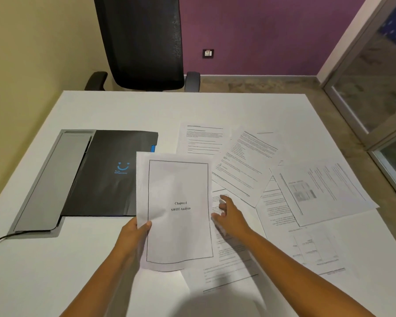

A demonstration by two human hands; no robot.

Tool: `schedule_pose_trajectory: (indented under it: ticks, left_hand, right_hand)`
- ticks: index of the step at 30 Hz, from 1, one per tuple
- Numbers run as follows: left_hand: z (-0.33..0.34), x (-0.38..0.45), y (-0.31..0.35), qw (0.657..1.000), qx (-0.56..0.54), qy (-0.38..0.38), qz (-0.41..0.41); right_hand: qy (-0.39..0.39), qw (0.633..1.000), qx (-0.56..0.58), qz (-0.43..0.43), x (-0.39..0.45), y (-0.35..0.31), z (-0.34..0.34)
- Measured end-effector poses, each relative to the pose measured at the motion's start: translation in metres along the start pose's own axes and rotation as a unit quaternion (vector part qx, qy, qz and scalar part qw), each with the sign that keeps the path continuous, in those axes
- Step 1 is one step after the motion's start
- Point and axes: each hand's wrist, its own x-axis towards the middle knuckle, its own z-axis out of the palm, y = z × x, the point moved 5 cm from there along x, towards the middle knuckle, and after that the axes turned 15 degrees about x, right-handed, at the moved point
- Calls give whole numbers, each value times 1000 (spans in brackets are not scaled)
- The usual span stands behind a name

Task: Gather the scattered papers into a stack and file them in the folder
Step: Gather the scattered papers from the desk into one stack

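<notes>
My left hand (136,233) pinches the left edge of a sheet headed "Chapter 4 SWOT Analysis" (178,211) and holds it above the white table (55,271). More paper seems to lie behind this sheet. My right hand (230,216) reaches over a printed page (236,252) lying flat to the right, fingers spread and relaxed, fingertips near that page. Several other printed sheets lie scattered and overlapping at the right, among them one with a small picture (320,191) and one further back (204,139). The black folder (105,175) with a blue smiley lies closed at the left.
A grey cable tray lid (53,179) is set into the table left of the folder, with a black cable (0,240) running off the left edge. A black mesh office chair (142,42) stands behind the table's far edge. A glass partition (375,88) is at the right.
</notes>
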Motion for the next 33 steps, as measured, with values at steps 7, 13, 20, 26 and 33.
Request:
schedule_pose_trajectory:
  ticks: [7,13,20,26,33]
  left_hand:
    - [-11,-3,52,993,7,-15,113]
    - [-22,-6,76,985,23,77,152]
    - [-3,-6,67,986,71,90,122]
    - [18,6,49,985,130,43,103]
    - [28,2,68,988,66,87,108]
  right_hand:
    - [-42,983,175,31,7,-26,-5]
    - [24,974,203,-96,-4,-68,-22]
    - [43,985,126,-108,-11,-66,-21]
    - [86,995,16,-56,-9,-51,-20]
    - [51,991,88,-89,-17,-45,-12]
